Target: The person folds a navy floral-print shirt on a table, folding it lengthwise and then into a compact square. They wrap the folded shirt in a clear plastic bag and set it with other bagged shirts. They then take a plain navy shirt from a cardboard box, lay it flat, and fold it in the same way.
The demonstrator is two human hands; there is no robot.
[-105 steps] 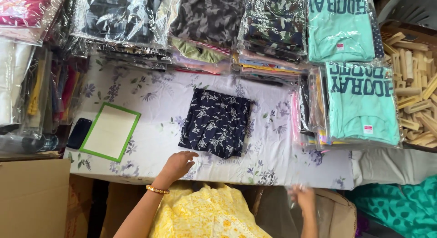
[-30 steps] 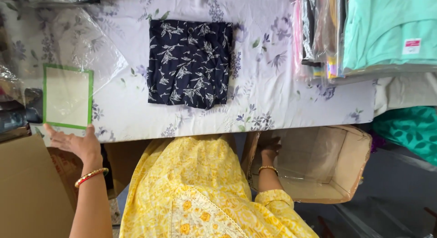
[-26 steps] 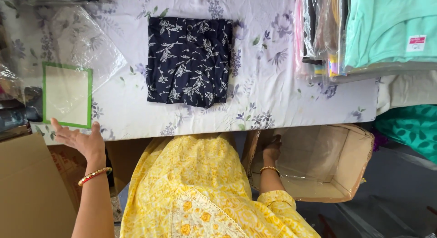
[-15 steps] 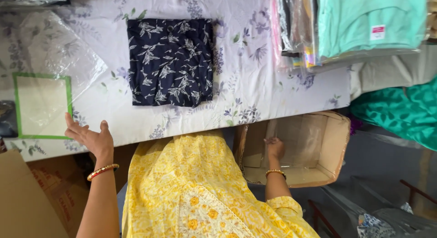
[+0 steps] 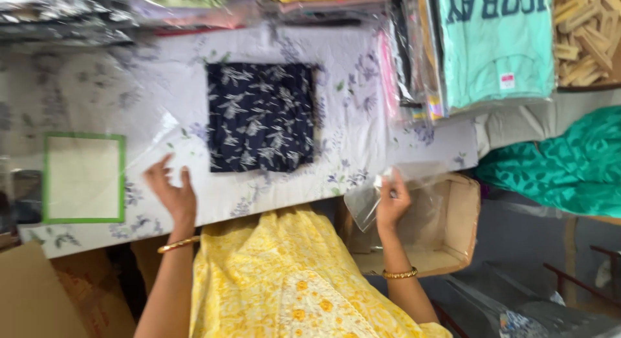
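the right hand (image 5: 392, 202) is pinched shut on a clear plastic bag (image 5: 369, 205), lifting it just past the near edge of the table (image 5: 362, 118) and above the open cardboard box (image 5: 446, 234) that stands beside that edge. the left hand (image 5: 171, 192) lies near the near edge with its fingers spread and released, gripping nothing; it seems to rest on a clear plastic sheet (image 5: 129, 137) spread over the left part of the floral cloth, just right of the green-framed card (image 5: 83, 177). the folded navy floral garment (image 5: 262, 117) lies flat in the middle of the table, apart from both hands. the step in hand looks like fetching a bag for that garment. the next move likely calls for bringing the bag up onto the table and finding its mouth, which probably needs both hands, before the garment can slide in flat.
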